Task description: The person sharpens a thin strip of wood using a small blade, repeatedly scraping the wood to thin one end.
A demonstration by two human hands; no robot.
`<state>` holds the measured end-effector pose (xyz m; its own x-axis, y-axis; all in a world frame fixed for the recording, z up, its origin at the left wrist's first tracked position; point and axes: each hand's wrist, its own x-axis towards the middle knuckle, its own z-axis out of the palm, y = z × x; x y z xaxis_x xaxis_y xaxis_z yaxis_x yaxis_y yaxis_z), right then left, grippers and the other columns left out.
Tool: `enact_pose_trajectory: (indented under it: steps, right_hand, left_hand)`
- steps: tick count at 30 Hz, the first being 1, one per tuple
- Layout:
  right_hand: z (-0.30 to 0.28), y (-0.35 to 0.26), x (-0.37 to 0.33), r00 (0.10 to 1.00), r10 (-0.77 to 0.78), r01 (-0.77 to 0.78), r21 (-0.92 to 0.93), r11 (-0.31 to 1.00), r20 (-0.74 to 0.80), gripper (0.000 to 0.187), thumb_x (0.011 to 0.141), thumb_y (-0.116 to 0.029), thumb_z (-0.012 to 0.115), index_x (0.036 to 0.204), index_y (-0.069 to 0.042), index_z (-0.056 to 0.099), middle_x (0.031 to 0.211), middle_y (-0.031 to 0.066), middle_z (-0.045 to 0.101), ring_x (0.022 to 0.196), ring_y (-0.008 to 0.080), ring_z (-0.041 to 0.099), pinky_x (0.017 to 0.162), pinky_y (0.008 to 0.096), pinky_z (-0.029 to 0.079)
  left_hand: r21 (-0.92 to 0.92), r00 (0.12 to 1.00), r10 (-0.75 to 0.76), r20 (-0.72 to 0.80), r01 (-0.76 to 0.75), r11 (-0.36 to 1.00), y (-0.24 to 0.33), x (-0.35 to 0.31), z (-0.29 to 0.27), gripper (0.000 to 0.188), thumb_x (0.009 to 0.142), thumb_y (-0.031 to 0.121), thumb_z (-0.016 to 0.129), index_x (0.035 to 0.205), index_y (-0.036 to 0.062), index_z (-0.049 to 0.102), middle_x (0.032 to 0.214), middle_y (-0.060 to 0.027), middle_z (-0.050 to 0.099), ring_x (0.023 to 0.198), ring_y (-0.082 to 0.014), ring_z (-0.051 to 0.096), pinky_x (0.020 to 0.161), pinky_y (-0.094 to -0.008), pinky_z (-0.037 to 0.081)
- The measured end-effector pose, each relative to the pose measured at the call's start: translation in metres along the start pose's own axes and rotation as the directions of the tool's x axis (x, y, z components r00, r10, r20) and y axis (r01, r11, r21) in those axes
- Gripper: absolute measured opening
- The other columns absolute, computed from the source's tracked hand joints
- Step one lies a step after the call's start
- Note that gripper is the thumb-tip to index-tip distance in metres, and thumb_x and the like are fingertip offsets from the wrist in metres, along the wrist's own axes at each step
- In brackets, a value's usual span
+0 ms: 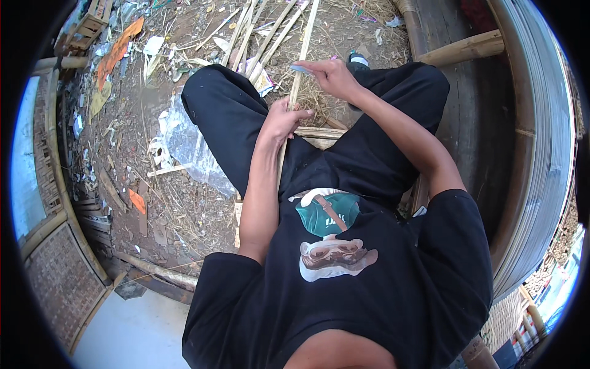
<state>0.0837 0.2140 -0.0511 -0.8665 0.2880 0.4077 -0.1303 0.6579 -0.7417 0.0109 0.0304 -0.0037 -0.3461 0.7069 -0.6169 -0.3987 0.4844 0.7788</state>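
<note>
A long pale bamboo strip (308, 34) runs from the top of the view down between my knees, its lower end passing beside my left forearm. My left hand (281, 121) is closed around it near my lap, thumb pointing right. Farther up the strip, my right hand (334, 79) grips a knife whose short grey blade (300, 68) lies across the strip; the handle is hidden in my fist. Several more split bamboo strips (270, 42) lie on the ground just left of the one I hold.
Dirt ground with shavings and litter spreads ahead and left. Clear plastic sheeting (200, 154) lies beside my left knee. A wooden crate (90, 24) stands far left. Woven bamboo panels (64, 264) border the left; a dark wooden bench (479, 141) and a bamboo frame stand right.
</note>
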Motion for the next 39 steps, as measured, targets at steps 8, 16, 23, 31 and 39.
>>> enact_pose_trajectory:
  steps: [8, 16, 23, 31, 39]
  right_hand:
    - [-0.011, -0.003, 0.002, 0.989, 0.147, -0.147, -0.032, 0.989, -0.009, 0.042, 0.087, 0.001, 0.051, 0.121, -0.019, 0.064, 0.076, 0.0192, 0.065, 0.054, 0.0203, 0.059, 0.056, 0.0298, 0.046]
    - [-0.016, -0.007, 0.003, 0.985, 0.175, -0.175, 0.000, 0.985, -0.010, 0.039, 0.089, -0.001, 0.051, 0.121, -0.019, 0.064, 0.086, 0.0194, 0.066, 0.056, 0.0178, 0.058, 0.060, 0.0289, 0.048]
    - [-0.009, -0.007, 0.001, 0.975, 0.208, -0.208, 0.012, 0.978, -0.083, 0.038, 0.090, -0.002, 0.051, 0.121, -0.020, 0.065, 0.072, 0.0173, 0.063, 0.051, 0.0084, 0.045, 0.055, 0.0258, 0.044]
    - [-0.009, 0.003, 0.007, 0.977, 0.185, -0.184, 0.027, 0.983, -0.108, 0.038, 0.091, -0.002, 0.050, 0.121, -0.019, 0.064, 0.069, 0.0166, 0.058, 0.051, 0.0108, 0.044, 0.053, 0.0262, 0.042]
    - [-0.007, 0.005, 0.011, 0.974, 0.177, -0.168, 0.072, 0.983, -0.142, 0.039, 0.088, 0.000, 0.052, 0.120, -0.017, 0.065, 0.085, 0.0227, 0.066, 0.057, 0.0232, 0.063, 0.058, 0.0331, 0.050]
  left_hand:
    - [0.007, 1.000, -0.018, 0.022, 0.018, 1.000, 0.003, -0.007, 0.003, 0.018, 0.080, 0.003, 0.069, 0.090, 0.0025, 0.054, 0.060, 0.0041, 0.048, 0.036, -0.0022, 0.034, 0.032, -0.0200, 0.025]
    - [-0.022, 0.993, 0.027, 0.116, -0.025, 0.999, 0.008, -0.010, 0.001, 0.016, 0.083, 0.006, 0.068, 0.085, 0.0050, 0.052, 0.058, 0.0040, 0.047, 0.035, -0.0023, 0.034, 0.032, -0.0201, 0.027]
    - [0.006, 0.996, 0.041, 0.083, -0.042, 0.999, 0.011, -0.015, 0.002, 0.019, 0.084, 0.007, 0.068, 0.082, 0.0072, 0.049, 0.052, 0.0051, 0.043, 0.034, -0.0023, 0.032, 0.031, -0.0196, 0.028]
    - [0.021, 0.996, 0.019, 0.093, -0.021, 1.000, 0.004, -0.007, -0.002, 0.024, 0.080, 0.005, 0.068, 0.101, 0.0013, 0.056, 0.056, 0.0037, 0.047, 0.036, -0.0030, 0.035, 0.031, -0.0211, 0.030]
    - [0.022, 0.996, 0.027, 0.087, -0.029, 0.999, 0.010, -0.010, 0.000, 0.014, 0.083, 0.005, 0.067, 0.087, 0.0042, 0.053, 0.054, 0.0043, 0.045, 0.035, -0.0019, 0.033, 0.031, -0.0195, 0.028]
